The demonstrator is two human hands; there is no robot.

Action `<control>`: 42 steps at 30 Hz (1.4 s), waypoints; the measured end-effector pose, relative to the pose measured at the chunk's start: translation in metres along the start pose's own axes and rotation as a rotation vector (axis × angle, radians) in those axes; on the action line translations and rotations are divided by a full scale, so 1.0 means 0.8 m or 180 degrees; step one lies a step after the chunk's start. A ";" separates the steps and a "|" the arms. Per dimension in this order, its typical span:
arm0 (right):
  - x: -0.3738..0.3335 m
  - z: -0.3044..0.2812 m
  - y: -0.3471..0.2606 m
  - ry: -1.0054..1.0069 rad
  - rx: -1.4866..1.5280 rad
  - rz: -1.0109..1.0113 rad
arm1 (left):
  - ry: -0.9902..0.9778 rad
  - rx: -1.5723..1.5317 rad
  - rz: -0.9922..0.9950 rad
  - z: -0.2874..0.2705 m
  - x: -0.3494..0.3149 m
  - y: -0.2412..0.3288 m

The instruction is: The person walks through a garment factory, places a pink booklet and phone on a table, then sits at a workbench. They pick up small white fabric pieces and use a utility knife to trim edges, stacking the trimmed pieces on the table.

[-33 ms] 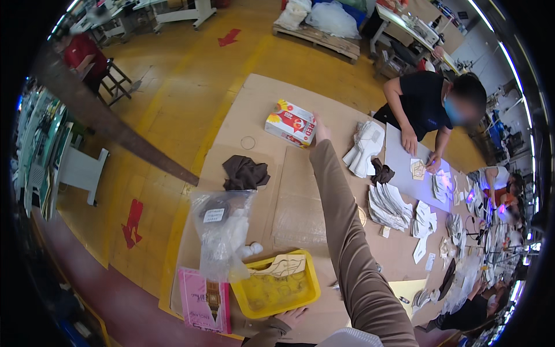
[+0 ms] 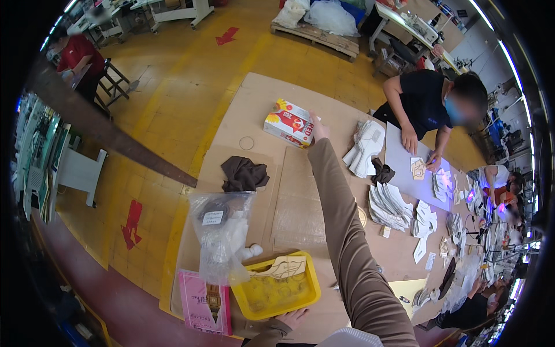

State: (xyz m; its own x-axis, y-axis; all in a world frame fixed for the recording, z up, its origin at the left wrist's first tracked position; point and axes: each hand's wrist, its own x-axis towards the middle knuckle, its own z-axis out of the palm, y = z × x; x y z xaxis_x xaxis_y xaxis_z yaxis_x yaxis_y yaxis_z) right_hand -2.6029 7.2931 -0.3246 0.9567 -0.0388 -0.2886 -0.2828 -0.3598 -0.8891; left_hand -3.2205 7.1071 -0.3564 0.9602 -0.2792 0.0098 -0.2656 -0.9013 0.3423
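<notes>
In the upper middle of the frame, a red, white and yellow box (image 2: pixel 289 123) sits on the cardboard-topped table (image 2: pixel 252 95). The right hand (image 2: pixel 318 128) is against the box's right end, arm stretched up from the lower edge; its fingers are partly hidden, so I cannot tell whether it grips the box. At the bottom centre, the left hand (image 2: pixel 293 318) lies low with its fingers laid out, just beside the lower rim of a yellow tray (image 2: pixel 274 298); whether they touch is unclear. A pale, patterned piece (image 2: pixel 288 266) lies across the tray's upper part. Left of the tray are a clear bag (image 2: pixel 215 246), overlapping its rim, and a pink packet (image 2: pixel 194 289). Dark cloth (image 2: pixel 244 173) lies crumpled above the bag. At the upper right, a co-worker (image 2: pixel 422 98) in black leans over the table, near stacked white pieces (image 2: pixel 390 205).
</notes>
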 end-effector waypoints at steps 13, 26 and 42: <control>0.012 0.011 -0.007 -0.1217 0.2333 0.0460 | 0.0099 -0.0020 -0.0082 0.001 0.005 -0.002; -0.210 -0.065 -0.011 -0.2307 -0.0208 -0.2329 | 0.0231 -0.0089 -0.0216 -0.019 0.006 -0.007; -0.030 -0.019 -0.018 0.0275 -0.0540 -0.1745 | 0.0229 -0.0021 -0.0298 -0.008 0.012 -0.001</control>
State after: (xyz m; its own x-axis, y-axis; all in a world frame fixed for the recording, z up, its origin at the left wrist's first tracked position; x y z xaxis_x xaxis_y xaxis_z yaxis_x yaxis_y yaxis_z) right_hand -2.6209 7.2854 -0.2991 0.9644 0.1220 0.2344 0.2639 -0.4929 -0.8291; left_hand -3.2109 7.1071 -0.3509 0.9846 -0.1692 0.0448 -0.1740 -0.9200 0.3511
